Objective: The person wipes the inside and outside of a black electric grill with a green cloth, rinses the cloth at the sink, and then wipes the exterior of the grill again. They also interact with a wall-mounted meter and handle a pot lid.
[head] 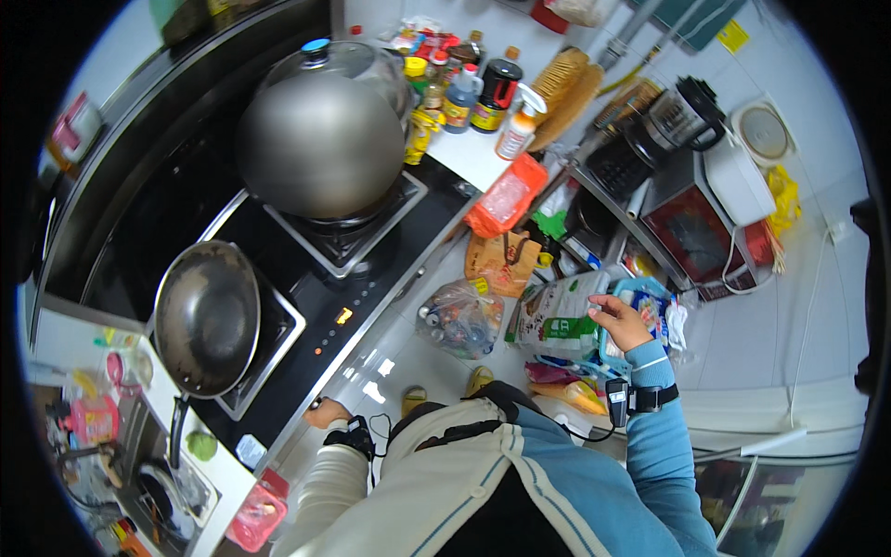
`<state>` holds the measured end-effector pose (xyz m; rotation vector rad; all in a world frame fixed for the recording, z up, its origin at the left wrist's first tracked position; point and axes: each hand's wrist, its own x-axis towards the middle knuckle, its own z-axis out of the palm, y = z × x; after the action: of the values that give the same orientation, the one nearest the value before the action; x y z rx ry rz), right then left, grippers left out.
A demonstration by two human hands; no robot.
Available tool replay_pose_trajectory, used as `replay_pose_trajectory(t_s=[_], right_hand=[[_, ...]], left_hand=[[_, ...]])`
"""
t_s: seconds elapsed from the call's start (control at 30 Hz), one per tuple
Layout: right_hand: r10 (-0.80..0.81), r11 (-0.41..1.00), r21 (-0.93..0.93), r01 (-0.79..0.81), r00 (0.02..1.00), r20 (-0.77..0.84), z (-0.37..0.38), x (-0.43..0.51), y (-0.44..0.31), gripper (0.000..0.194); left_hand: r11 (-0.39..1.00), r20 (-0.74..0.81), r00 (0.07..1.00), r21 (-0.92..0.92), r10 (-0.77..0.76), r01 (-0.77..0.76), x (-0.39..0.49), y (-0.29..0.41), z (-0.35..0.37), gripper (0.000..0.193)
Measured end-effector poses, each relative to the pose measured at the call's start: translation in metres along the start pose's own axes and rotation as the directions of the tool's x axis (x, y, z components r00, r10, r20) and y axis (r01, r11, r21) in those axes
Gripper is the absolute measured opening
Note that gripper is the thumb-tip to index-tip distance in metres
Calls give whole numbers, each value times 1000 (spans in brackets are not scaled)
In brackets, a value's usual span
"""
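Note:
My left hand [327, 413] is at the front edge of the black gas cooktop [376, 292], its fingers closed around a small dark knob. A worn metal wok [205, 313] sits on the near-left burner, its black handle [179, 425] pointing towards the sink. Over the other burner is a large, round, grey metal pan or lid [320, 146], its surface blurred. Behind that shows a glass lid [317, 52] with a blue-topped knob. My right hand [621, 322] hovers at the right with fingers apart, holding nothing, above a white and green package [560, 317].
Sauce bottles [496, 90] and a spray bottle [516, 132] crowd the corner counter beside an orange-red tray [508, 195]. A clear bag of cans [459, 317] and a paper bag [505, 261] occupy the floor. A microwave [696, 230] stands right, the sink [132, 487] lower left.

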<state>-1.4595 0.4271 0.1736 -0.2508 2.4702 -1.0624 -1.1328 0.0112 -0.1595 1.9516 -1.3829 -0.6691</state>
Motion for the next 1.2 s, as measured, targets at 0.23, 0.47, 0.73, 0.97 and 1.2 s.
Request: replay_pose_trajectory(t_s=[0.23, 0.47, 0.73, 0.97, 1.2], right_hand=[[180, 975, 138, -172, 982, -53, -26, -24, 65, 38], [212, 972, 113, -205, 976, -48, -78, 52, 129, 33], [-188, 982, -132, 134, 745, -640, -293, 165, 61, 20], [-354, 924, -346, 163, 711, -608, -411, 172, 4, 72], [-637, 683, 430, 590, 770, -45, -328, 100, -156, 101]], left_hand=[[979, -64, 988, -140, 142, -149, 7, -19, 7, 16], [952, 40, 955, 70, 295, -297, -14, 42, 33, 14], [880, 471, 812, 140, 344, -454, -53, 93, 68, 24], [925, 887, 374, -134, 271, -355, -107, 142, 115, 33], [995, 984, 151, -90, 97, -50, -157, 325, 74, 33]])
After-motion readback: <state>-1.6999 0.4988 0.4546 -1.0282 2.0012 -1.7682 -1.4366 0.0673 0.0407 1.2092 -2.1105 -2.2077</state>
